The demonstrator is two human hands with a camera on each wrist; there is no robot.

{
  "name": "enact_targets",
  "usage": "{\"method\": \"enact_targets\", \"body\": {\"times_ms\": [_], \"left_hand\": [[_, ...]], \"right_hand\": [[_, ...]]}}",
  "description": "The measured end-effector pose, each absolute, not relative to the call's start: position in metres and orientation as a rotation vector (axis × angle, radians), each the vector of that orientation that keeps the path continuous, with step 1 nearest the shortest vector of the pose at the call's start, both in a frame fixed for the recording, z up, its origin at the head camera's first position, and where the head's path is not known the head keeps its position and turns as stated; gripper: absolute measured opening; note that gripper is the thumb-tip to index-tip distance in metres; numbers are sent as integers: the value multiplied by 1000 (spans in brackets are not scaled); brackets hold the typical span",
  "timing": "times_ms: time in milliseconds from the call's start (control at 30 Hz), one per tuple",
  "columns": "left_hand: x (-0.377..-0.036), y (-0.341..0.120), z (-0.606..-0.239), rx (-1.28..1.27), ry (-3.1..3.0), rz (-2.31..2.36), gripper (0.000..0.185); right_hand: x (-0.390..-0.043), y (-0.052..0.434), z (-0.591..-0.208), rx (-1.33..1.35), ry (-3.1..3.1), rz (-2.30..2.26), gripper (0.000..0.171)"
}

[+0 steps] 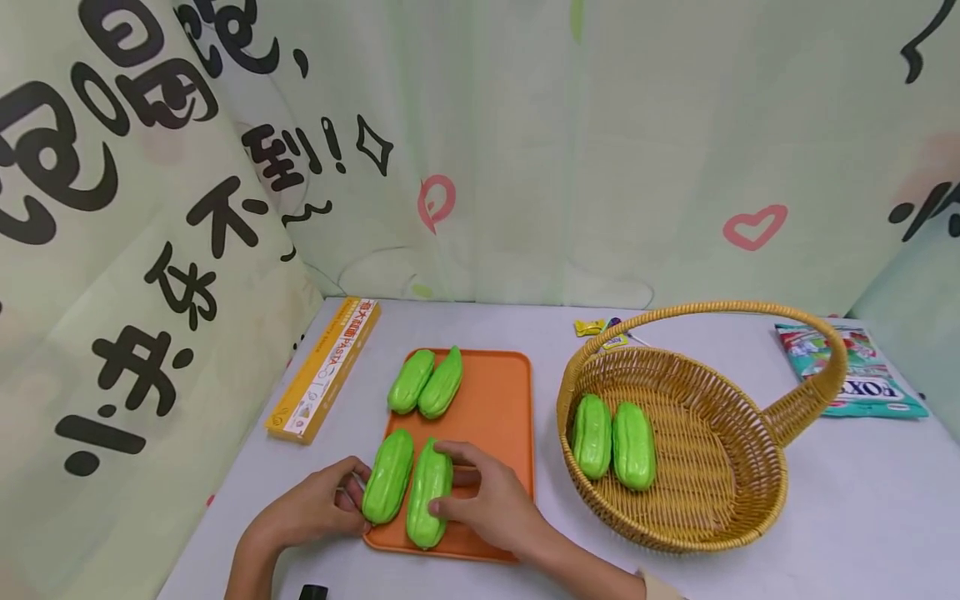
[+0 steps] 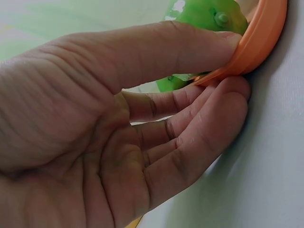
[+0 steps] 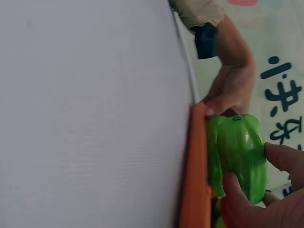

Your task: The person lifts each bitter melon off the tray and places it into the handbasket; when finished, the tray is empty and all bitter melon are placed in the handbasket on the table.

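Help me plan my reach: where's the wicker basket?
In the head view, the wicker basket stands right of centre, between the orange tray and the FOX'S bag.

Head view: black object (image 1: 313, 592), seven o'clock, cut off, unidentifiable; snack bag (image 1: 877, 381), three o'clock, partly behind basket handle (image 1: 720, 307). Right wrist view: right hand (image 3: 270, 213), four o'clock, cut by edge.

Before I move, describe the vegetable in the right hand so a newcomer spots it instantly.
Find the orange tray beside the wicker basket. At the tray's near end, pick the green vegetable nearer the basket; unlike its neighbours, it is gripped by the right hand.
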State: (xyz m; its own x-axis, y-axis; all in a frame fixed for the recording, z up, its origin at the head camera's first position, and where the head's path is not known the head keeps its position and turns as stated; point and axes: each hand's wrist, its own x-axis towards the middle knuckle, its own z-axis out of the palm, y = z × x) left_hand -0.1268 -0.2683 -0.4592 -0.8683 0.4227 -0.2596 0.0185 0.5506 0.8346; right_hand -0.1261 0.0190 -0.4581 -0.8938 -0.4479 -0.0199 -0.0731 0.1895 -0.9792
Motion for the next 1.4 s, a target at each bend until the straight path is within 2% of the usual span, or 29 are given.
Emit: {"method": "enact_targets", "body": {"times_ms": [333,667,800,1033,1400], "left_hand": [[-131,-268,-458,366,2367,1262,53],[-128,-273,-461,357,2346,1283,55],[-125,-274,-463,369,2336,1291,55],[-125,-272,-461,357,2356,1266,56],[-126,-271,-463,373,2330,1281,56]], "right_hand": [[-114,79,-400,-588,1911,-1913,65],[-103,174,-361,-532,2181,-1861,64],[-105,216,-358,-488,2295,-1752,63],[-135,277,-369,-422,2438,-1485,62],[-167,302,-404,-374,2426,-1415,70]]}}
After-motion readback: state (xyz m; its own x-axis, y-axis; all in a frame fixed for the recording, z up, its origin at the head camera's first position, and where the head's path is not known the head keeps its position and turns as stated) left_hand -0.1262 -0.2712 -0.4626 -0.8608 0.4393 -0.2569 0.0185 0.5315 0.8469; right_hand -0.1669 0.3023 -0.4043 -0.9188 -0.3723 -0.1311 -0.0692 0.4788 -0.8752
